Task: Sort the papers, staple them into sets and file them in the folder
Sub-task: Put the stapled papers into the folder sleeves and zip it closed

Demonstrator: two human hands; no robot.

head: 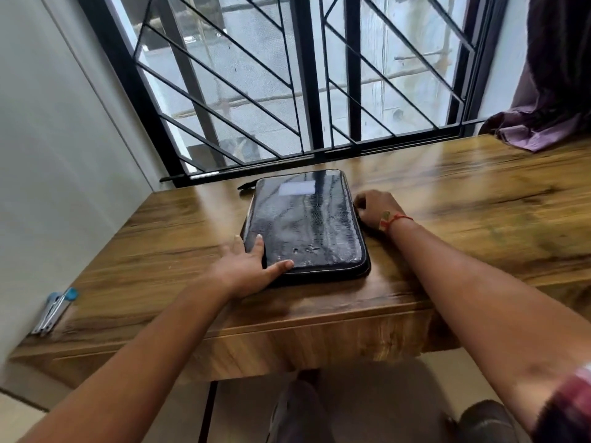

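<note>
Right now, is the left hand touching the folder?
Touching. The head view shows the left hand with straight fingers lying on the near-left corner of the folder.

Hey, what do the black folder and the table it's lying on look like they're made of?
Black folder: probably faux leather with a glossy finish; it reflects daylight and shows a scaly embossed pattern. Table: wood grain under a smooth semi-gloss sheen; it could be solid wood or laminate, and the look leaves that open.
</note>
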